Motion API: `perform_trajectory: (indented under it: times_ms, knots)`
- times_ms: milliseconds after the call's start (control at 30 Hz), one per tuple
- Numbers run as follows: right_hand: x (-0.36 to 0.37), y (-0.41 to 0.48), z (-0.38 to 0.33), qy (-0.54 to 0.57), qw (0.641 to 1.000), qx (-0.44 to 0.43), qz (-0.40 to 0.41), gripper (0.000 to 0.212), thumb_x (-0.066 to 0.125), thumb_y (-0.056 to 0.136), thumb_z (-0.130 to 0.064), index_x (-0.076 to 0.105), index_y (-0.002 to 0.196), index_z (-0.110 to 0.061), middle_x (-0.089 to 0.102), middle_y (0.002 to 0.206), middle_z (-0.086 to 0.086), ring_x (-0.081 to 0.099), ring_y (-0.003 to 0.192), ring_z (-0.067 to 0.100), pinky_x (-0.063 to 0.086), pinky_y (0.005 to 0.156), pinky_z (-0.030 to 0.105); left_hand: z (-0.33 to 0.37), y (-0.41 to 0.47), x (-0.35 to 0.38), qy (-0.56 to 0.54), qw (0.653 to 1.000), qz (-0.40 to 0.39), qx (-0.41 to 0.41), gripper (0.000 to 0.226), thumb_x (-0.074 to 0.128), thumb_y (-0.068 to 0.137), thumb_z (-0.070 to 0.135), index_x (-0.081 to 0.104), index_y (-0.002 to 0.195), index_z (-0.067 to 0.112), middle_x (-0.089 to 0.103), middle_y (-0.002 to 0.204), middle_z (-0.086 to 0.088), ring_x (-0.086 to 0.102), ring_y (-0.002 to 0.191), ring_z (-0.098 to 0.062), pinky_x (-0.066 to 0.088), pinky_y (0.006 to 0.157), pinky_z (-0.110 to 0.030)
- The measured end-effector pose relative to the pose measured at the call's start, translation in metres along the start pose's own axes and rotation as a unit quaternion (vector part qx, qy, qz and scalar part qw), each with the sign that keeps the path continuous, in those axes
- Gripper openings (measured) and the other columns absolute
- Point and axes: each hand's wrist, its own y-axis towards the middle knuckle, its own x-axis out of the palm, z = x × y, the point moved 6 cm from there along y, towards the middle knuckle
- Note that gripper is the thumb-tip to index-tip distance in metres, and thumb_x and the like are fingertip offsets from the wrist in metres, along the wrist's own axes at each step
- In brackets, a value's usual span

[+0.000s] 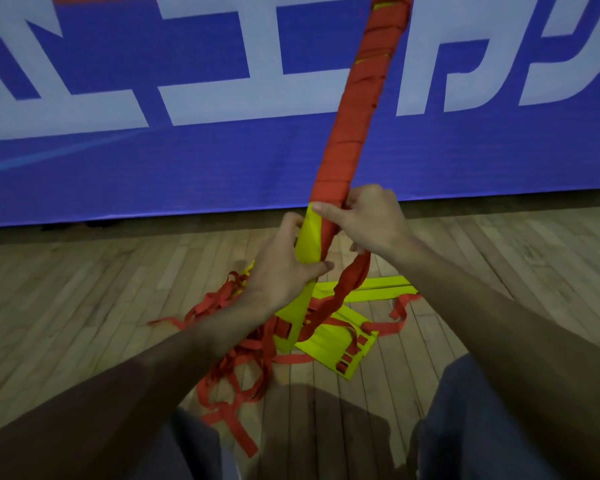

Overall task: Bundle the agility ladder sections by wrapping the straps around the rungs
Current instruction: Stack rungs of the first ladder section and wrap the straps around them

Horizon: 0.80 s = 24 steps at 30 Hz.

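A long bundle of yellow rungs [309, 244] stands nearly upright in front of me, its upper length wound tightly in red strap [357, 105]. My left hand [284, 268] grips the bare yellow part of the bundle below the wrapping. My right hand [368, 220] holds the bundle at the lower edge of the wrapping, with the loose red strap [347, 285] hanging from under its fingers down to the floor.
More yellow rungs [333, 344] and a tangle of loose red strap [236, 368] lie on the wooden floor [84, 306] between my knees. A blue banner with white lettering [153, 161] stands just behind.
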Motion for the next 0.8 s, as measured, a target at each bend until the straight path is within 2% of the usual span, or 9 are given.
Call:
perform_trajectory:
  times_ms: [100, 200, 300, 367, 433, 500, 600, 700, 800]
  knots:
    - [-0.005, 0.006, 0.013, 0.069, 0.996, 0.046, 0.023, 0.035, 0.071, 0.085, -0.044, 0.069, 0.077, -0.010, 0.064, 0.061, 0.004, 0.054, 0.033, 0.009, 0.040, 0.036, 0.019, 0.005, 0.001, 0.004, 0.005, 0.999, -0.032, 0.007, 0.056, 0.082, 0.074, 0.033, 0.046, 0.116, 0.025, 0.063, 0.096, 0.014, 0.061, 0.083, 0.005, 0.050, 0.072, -0.024]
    - [-0.008, 0.013, 0.026, 0.154, 0.986, 0.066, 0.010, 0.027, 0.072, 0.086, -0.036, 0.071, 0.081, -0.010, 0.066, 0.071, 0.007, 0.055, 0.048, 0.013, 0.042, 0.044, 0.027, 0.007, 0.002, 0.008, -0.107, 0.990, -0.082, -0.039, 0.048, 0.075, 0.082, 0.036, 0.049, 0.121, 0.026, 0.067, 0.107, 0.002, 0.068, 0.093, -0.014, 0.057, 0.077, -0.038]
    - [-0.011, 0.012, 0.031, 0.240, 0.968, 0.050, -0.056, 0.018, 0.066, 0.092, -0.025, 0.070, 0.090, -0.007, 0.066, 0.074, 0.002, 0.052, 0.057, 0.011, 0.036, 0.047, 0.024, 0.006, -0.004, 0.011, -0.285, 0.937, -0.164, -0.122, 0.033, 0.060, 0.094, 0.025, 0.054, 0.126, 0.018, 0.069, 0.106, -0.005, 0.067, 0.093, -0.020, 0.057, 0.069, -0.035]
    - [-0.010, 0.006, 0.025, 0.291, 0.950, 0.028, -0.108, 0.013, 0.058, 0.096, -0.018, 0.066, 0.092, -0.009, 0.066, 0.064, -0.008, 0.051, 0.048, 0.001, 0.033, 0.047, 0.020, 0.002, -0.008, 0.010, -0.356, 0.897, -0.227, -0.133, 0.041, 0.059, 0.093, 0.021, 0.052, 0.133, 0.014, 0.064, 0.115, -0.012, 0.062, 0.107, -0.035, 0.053, 0.083, -0.045]
    - [-0.010, 0.000, 0.016, 0.331, 0.933, 0.010, -0.141, 0.014, 0.050, 0.099, -0.013, 0.063, 0.094, -0.008, 0.063, 0.056, -0.010, 0.046, 0.039, -0.001, 0.032, 0.045, 0.017, 0.000, -0.010, 0.008, -0.393, 0.875, -0.254, -0.124, 0.050, 0.058, 0.089, 0.015, 0.047, 0.138, 0.012, 0.056, 0.126, -0.017, 0.051, 0.123, -0.047, 0.043, 0.099, -0.055]
    - [-0.011, -0.002, 0.008, 0.361, 0.920, -0.004, -0.153, 0.016, 0.045, 0.100, -0.010, 0.060, 0.094, -0.009, 0.061, 0.054, -0.011, 0.045, 0.036, -0.001, 0.032, 0.045, 0.016, 0.004, -0.012, 0.010, -0.430, 0.848, -0.285, -0.119, 0.055, 0.063, 0.086, 0.012, 0.045, 0.137, 0.007, 0.053, 0.131, -0.020, 0.050, 0.125, -0.047, 0.039, 0.105, -0.058]
    - [-0.012, -0.002, -0.002, 0.399, 0.901, -0.032, -0.170, 0.013, 0.049, 0.097, -0.015, 0.061, 0.096, -0.009, 0.061, 0.059, -0.009, 0.035, 0.038, 0.000, 0.033, 0.046, 0.018, 0.012, -0.019, 0.011, -0.473, 0.796, -0.362, -0.107, 0.060, 0.074, 0.083, 0.022, 0.050, 0.134, 0.003, 0.060, 0.127, -0.021, 0.063, 0.112, -0.036, 0.051, 0.095, -0.050]
    - [-0.009, -0.001, -0.006, 0.415, 0.888, -0.039, -0.193, 0.020, 0.058, 0.085, -0.024, 0.065, 0.097, -0.010, 0.062, 0.065, 0.002, 0.029, 0.038, 0.003, 0.032, 0.043, 0.019, 0.012, -0.020, 0.004, -0.461, 0.789, -0.398, -0.082, 0.059, 0.075, 0.082, 0.022, 0.053, 0.133, 0.003, 0.066, 0.115, -0.018, 0.067, 0.102, -0.032, 0.054, 0.088, -0.047]
    - [-0.007, 0.001, -0.004, 0.341, 0.925, -0.038, -0.164, 0.029, 0.066, 0.080, -0.032, 0.070, 0.095, -0.008, 0.058, 0.080, 0.032, 0.036, 0.037, 0.007, 0.036, 0.040, 0.022, 0.006, -0.018, 0.002, -0.451, 0.809, -0.367, -0.083, 0.057, 0.081, 0.076, 0.021, 0.059, 0.126, 0.005, 0.067, 0.110, -0.019, 0.069, 0.097, -0.033, 0.055, 0.085, -0.048]
